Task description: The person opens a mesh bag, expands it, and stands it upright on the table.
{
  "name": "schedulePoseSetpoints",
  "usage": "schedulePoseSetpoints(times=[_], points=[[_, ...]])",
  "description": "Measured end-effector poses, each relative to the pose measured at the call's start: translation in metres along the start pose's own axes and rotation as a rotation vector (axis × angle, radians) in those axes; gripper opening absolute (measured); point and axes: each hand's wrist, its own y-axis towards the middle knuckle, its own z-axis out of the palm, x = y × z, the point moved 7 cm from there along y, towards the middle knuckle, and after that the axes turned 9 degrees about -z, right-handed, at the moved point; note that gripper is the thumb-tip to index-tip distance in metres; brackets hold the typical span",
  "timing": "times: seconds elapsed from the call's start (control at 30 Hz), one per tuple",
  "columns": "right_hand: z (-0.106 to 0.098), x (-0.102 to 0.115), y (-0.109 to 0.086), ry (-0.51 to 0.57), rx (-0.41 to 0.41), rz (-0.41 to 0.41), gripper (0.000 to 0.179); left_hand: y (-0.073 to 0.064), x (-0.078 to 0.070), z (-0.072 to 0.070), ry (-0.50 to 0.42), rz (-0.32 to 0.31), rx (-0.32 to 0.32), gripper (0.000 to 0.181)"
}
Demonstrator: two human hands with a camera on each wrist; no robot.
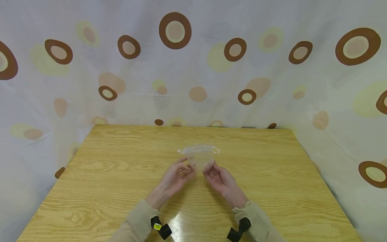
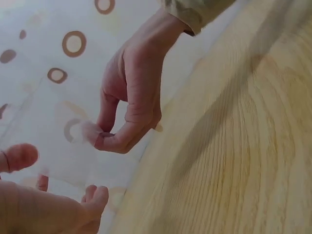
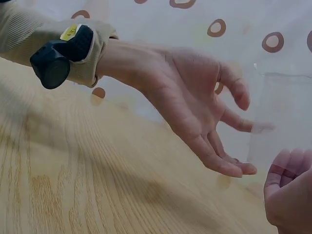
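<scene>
A small see-through drawstring bag (image 1: 199, 158) with white cord loops at its top corners is held up above the table. My right hand (image 1: 222, 181) pinches its lower right part between thumb and fingers; the right wrist view catches this hand (image 3: 292, 190) at the lower right edge. On the bag's other side is my left hand (image 1: 176, 178), fingers loosely spread. In the right wrist view, one fingertip of the left hand (image 3: 190, 102) shows through the film, and its thumb stands apart from the bag. Whether that fingertip is behind or inside the bag, I cannot tell.
A wood-grain table (image 1: 105, 174) spreads under both hands. Behind it and along its sides hangs a pale curtain (image 1: 193, 67) with brown and yellow ovals. Black devices (image 1: 161, 228) are strapped over the beige sleeves. Light glares off the table near its front.
</scene>
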Motion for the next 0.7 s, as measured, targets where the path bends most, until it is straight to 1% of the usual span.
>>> schedulePoseSetpoints(times=[0.1, 0.2, 0.27, 0.33, 0.37, 0.47, 0.53, 0.57, 0.6, 0.7], points=[[-0.002, 0.000, 0.001, -0.016, -0.003, 0.000, 0.035, -0.001, -0.009, -0.002, 0.171, 0.108, -0.054, 0.044], [-0.002, -0.001, 0.000, -0.052, 0.021, -0.002, 0.035, -0.003, -0.017, -0.004, 0.284, 0.217, -0.108, 0.035], [-0.004, -0.001, 0.001, -0.096, 0.034, -0.011, 0.036, -0.004, -0.021, -0.005, 0.349, 0.277, -0.143, 0.032], [-0.006, -0.001, 0.001, -0.167, 0.047, -0.030, 0.036, -0.005, -0.026, -0.006, 0.433, 0.332, -0.182, 0.029], [-0.007, 0.000, 0.002, -0.207, 0.041, -0.043, 0.036, -0.005, -0.029, -0.006, 0.474, 0.351, -0.197, 0.028], [-0.014, 0.006, 0.003, -0.360, 0.016, -0.116, 0.027, -0.003, -0.033, -0.009, 0.595, 0.377, -0.240, 0.025], [-0.018, 0.012, 0.005, -0.472, -0.007, -0.170, 0.018, -0.001, -0.033, -0.012, 0.644, 0.377, -0.248, 0.025], [-0.019, 0.015, 0.006, -0.534, -0.022, -0.199, 0.019, 0.001, -0.033, -0.014, 0.659, 0.377, -0.242, 0.025], [-0.020, 0.018, 0.007, -0.605, -0.025, -0.222, 0.024, 0.003, -0.033, -0.016, 0.665, 0.373, -0.240, 0.024], [-0.020, 0.026, 0.010, -0.796, -0.013, -0.307, 0.036, 0.009, -0.030, -0.020, 0.688, 0.367, -0.227, 0.023]])
